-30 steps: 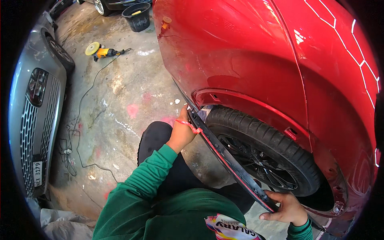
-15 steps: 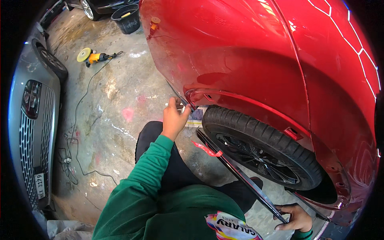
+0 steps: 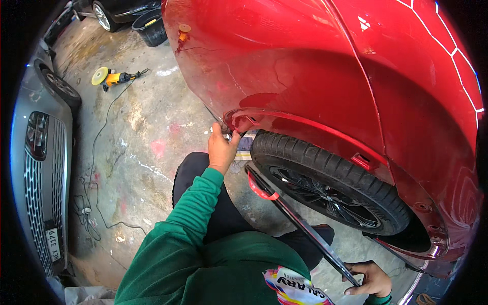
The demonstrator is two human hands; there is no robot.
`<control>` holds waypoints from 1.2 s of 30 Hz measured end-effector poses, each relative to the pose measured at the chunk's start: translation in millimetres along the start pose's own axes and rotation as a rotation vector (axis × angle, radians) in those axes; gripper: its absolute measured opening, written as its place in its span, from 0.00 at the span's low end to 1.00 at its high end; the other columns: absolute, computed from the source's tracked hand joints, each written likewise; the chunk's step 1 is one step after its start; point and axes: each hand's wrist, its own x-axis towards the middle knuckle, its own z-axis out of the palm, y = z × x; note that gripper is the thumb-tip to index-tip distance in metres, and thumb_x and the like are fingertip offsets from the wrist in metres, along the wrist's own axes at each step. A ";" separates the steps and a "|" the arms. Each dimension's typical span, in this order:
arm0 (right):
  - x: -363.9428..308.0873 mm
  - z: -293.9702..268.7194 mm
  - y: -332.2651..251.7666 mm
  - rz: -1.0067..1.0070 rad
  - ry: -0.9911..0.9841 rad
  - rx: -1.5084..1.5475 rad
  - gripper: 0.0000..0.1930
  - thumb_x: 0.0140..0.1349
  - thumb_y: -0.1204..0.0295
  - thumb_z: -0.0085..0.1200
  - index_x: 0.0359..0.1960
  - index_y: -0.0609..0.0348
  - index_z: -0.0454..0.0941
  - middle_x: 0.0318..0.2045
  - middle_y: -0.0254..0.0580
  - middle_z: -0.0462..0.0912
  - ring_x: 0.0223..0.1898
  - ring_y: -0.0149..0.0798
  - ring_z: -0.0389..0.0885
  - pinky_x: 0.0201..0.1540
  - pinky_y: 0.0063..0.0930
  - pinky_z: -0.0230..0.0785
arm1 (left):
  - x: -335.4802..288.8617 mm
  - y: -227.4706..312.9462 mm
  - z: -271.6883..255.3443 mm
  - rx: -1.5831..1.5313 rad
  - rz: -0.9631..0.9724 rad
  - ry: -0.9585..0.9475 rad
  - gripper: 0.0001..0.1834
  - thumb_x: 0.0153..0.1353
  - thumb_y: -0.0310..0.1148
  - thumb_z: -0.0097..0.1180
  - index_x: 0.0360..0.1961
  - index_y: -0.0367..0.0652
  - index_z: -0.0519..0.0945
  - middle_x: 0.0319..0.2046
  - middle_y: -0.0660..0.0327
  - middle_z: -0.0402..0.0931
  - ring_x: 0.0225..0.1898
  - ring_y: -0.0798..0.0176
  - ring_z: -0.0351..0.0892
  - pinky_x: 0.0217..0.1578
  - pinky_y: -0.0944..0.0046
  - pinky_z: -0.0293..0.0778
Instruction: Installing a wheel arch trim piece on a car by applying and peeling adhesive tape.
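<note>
A long, glossy black trim strip [image 3: 305,227] slants across in front of the wheel. My right hand [image 3: 370,279] holds its near end between thumb and fingers. A red tape-like strip [image 3: 260,189] loops off the trim near its far end. My left hand [image 3: 222,151] is at the front lower corner of the red car's wheel arch [image 3: 305,121], thumb and fingers pinching the panel's bottom edge; the fingertips are partly hidden. Below the arch stands the black tyre [image 3: 325,175] with its dark spoked rim.
A yellow polisher [image 3: 116,78] lies on the stained concrete floor, its cord [image 3: 95,147] trailing toward me. A silver car [image 3: 48,168] stands at the left. Farther back are a black bucket [image 3: 151,31] and a dark car [image 3: 119,12].
The view has shifted slightly, so the scene sits a little farther left. The red strip has curled into a tighter arc along the trim. Both hands keep their holds.
</note>
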 end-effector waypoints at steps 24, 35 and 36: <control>-24.3 1.1 -38.3 0.000 -0.021 -0.314 0.41 0.42 0.56 0.84 0.55 0.72 0.84 0.43 0.60 0.89 0.42 0.48 0.91 0.50 0.30 0.77 | 75.0 78.7 -97.0 0.168 0.613 0.133 0.35 0.39 0.34 0.80 0.48 0.41 0.74 0.36 0.58 0.78 0.38 0.55 0.82 0.41 0.56 0.79; -33.0 5.1 -42.9 -0.084 -0.019 -0.301 0.40 0.44 0.54 0.82 0.57 0.67 0.84 0.42 0.57 0.90 0.40 0.46 0.91 0.48 0.30 0.78 | 91.6 168.9 -123.1 0.018 0.924 0.189 0.36 0.34 0.35 0.83 0.44 0.43 0.74 0.35 0.59 0.71 0.37 0.55 0.74 0.40 0.57 0.73; -34.8 5.9 -43.3 -0.087 -0.001 -0.293 0.40 0.44 0.54 0.81 0.57 0.66 0.84 0.40 0.56 0.90 0.39 0.46 0.91 0.47 0.29 0.78 | 93.9 178.6 -125.7 -0.056 1.003 0.217 0.39 0.35 0.36 0.84 0.47 0.43 0.73 0.38 0.59 0.72 0.38 0.57 0.74 0.42 0.57 0.74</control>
